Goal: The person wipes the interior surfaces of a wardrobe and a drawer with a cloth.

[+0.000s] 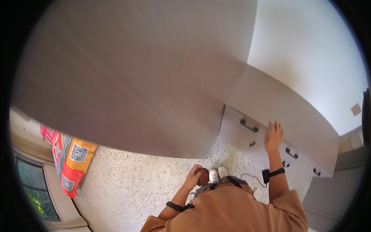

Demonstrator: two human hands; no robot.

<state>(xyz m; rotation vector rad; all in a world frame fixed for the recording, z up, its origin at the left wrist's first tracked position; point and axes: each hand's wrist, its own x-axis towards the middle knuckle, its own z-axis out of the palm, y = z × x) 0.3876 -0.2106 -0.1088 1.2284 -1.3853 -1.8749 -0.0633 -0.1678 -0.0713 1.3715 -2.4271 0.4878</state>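
My right hand [274, 137] lies flat on the top of a low drawer cabinet [284, 98], near its front edge, fingers slightly spread. My left hand [194, 178] hangs low at my side with its fingers around a reddish-brown object [203, 177], whose kind I cannot tell. The cabinet's front carries several dark handles, one of them a drawer handle [248, 126] left of my right hand. A black band with a small black box [265, 176] and a cable is on my right forearm; another band is on my left arm.
A large grey-brown panel [130, 81] rises in front of me and meets the cabinet. Behind the cabinet stands a white wall [304, 58]. Red and orange printed bags [78, 153] are at the left, near a window [36, 188]. Speckled floor [124, 179] lies below, with my pale shoes on it.
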